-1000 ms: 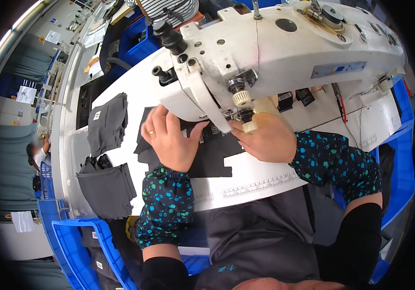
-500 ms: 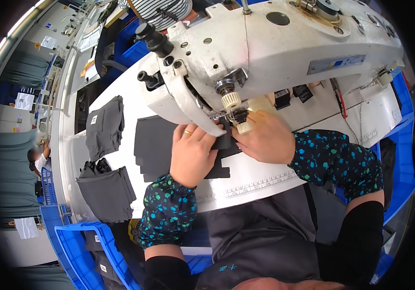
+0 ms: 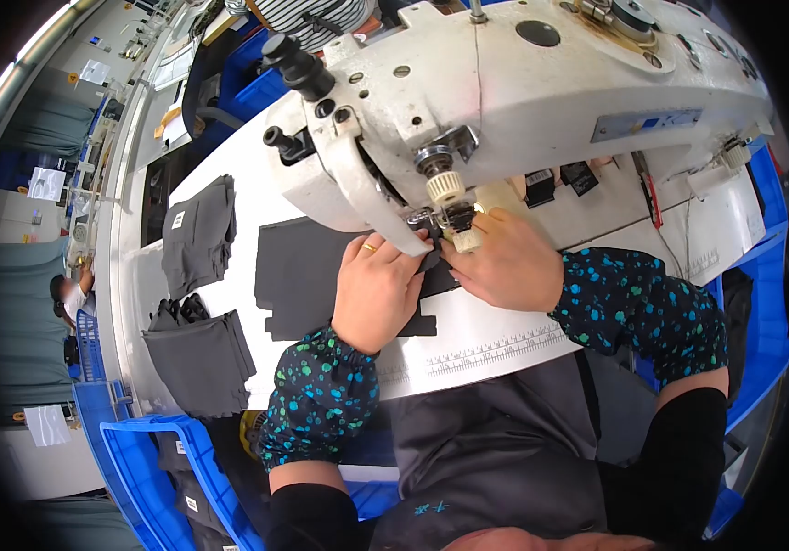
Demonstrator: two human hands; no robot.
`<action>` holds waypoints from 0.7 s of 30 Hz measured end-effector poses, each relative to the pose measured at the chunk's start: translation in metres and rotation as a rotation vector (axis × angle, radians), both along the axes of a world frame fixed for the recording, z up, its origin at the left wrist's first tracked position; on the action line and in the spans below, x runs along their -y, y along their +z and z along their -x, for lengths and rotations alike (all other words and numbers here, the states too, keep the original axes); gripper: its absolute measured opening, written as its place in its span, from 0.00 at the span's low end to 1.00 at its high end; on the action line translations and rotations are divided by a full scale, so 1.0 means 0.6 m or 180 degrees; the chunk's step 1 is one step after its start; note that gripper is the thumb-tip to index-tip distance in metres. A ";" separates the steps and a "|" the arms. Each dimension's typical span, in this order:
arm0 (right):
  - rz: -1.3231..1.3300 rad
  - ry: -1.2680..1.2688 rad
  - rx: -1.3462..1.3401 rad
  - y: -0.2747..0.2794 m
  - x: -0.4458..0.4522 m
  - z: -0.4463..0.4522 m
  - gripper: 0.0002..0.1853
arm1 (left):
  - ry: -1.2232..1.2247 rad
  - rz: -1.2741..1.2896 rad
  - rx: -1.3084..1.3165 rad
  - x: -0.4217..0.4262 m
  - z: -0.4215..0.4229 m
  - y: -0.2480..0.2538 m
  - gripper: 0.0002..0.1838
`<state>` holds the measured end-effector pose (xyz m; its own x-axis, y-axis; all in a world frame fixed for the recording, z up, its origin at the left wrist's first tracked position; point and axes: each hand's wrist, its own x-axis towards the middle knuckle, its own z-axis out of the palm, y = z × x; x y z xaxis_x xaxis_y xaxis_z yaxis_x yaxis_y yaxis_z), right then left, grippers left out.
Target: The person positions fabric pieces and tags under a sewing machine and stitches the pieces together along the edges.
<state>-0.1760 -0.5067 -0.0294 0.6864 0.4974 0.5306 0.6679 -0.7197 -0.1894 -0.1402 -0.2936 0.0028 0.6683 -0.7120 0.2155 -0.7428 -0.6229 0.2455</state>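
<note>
At the needle end of the white sewing machine (image 3: 523, 87), a small dark grey fabric piece (image 3: 431, 261) lies between my two hands. My left hand (image 3: 376, 296), with a ring on one finger, has its fingers and thumb closed on the left side of that piece. On the other side, the fingers of my right hand (image 3: 511, 264) are closed at its edge, close to the presser foot; the fingertips are partly hidden by the machine head. Beneath my left hand, a flat stack of dark grey fabric panels (image 3: 298, 271) rests on the white table (image 3: 495, 349).
Two more fabric piles, an upper one (image 3: 200, 234) with a white label and a lower one (image 3: 200, 363), lie at left. Blue crates (image 3: 119, 450) stand at lower left and right. Black labels (image 3: 578, 177) and a red-handled tool (image 3: 649, 188) lie behind the machine arm.
My left hand has shifted slightly right and turned, nearer the needle. The fabric between my hands shows less and looks more bunched. My right hand has barely moved.
</note>
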 end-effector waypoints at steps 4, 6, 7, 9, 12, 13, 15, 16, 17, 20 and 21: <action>0.0237 0.0370 -0.0286 -0.001 0.010 -0.001 0.05 | -0.0102 0.0013 0.0305 0.001 0.005 -0.005 0.19; 0.0221 0.0435 -0.0309 0.001 0.013 0.001 0.05 | -0.0098 -0.0063 0.0462 0.002 0.011 -0.013 0.20; 0.0199 0.0477 -0.0344 0.003 0.013 0.002 0.06 | -0.0117 -0.0144 0.0607 0.001 0.013 -0.018 0.20; 0.0198 0.0503 -0.0336 0.003 0.013 0.002 0.06 | -0.0141 -0.0126 0.0689 0.000 0.014 -0.021 0.20; 0.0180 0.0524 -0.0369 0.002 0.012 0.003 0.06 | -0.0171 -0.0125 0.0721 -0.001 0.015 -0.019 0.21; 0.0166 0.0512 -0.0412 0.001 0.011 0.003 0.06 | -0.0186 -0.0119 0.0723 -0.001 0.014 -0.020 0.21; 0.0179 0.0511 -0.0407 0.000 0.011 0.003 0.06 | -0.0203 -0.0113 0.0724 -0.001 0.012 -0.020 0.20; 0.0187 0.0500 -0.0407 -0.001 0.011 0.003 0.06 | -0.0187 -0.0088 0.0725 -0.001 0.009 -0.020 0.19; 0.0188 0.0497 -0.0409 0.000 0.011 0.002 0.06 | -0.0174 -0.0063 0.0723 0.000 0.006 -0.019 0.18; 0.0180 0.0361 -0.0363 0.002 0.010 -0.002 0.07 | -0.0111 -0.0098 0.0782 0.002 -0.011 -0.019 0.14; 0.0195 0.0300 -0.0227 0.001 0.010 -0.004 0.07 | -0.0112 -0.0090 0.0779 0.002 -0.016 -0.021 0.14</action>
